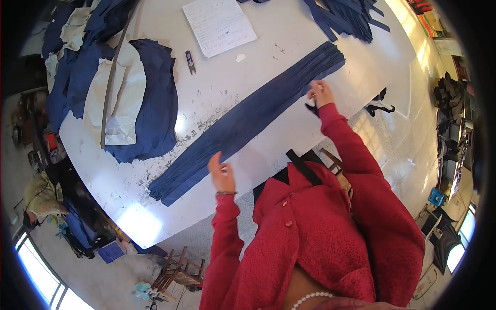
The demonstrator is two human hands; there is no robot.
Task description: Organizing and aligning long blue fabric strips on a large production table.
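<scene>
Firstly, a white table [201, 103], dark marks scattered over its surface.

Cloth pile [157, 98]: navy, spread beside the surface's left edge.

Strip bundle [240, 121]: navy, long, laid flat on a slant, one end toward the near left corner, the other toward the right edge; bare surface lies between it and the near edge.

Loose strips [349, 20]: navy, heaped toward the far right corner.

Paper piece [129, 111]: pale, creased, on the cloth pile.

Bar [109, 93]: long, narrow, lying across the paper piece.

Sheet [219, 26]: white, handwritten, toward the far edge.

Left hand [222, 174]: fingers loosely curled, thumb apart, no object seen within; at the bundle's near side, contact unclear.

Right hand [321, 94]: fingers bent, by the bundle's right end; whether it grips cannot be told.

Snips [190, 62]: small, dark, between cloth pile and sheet.

Black scrap [311, 109]: just beside the right hand.

Chip [241, 58]: white, near the sheet.
</scene>
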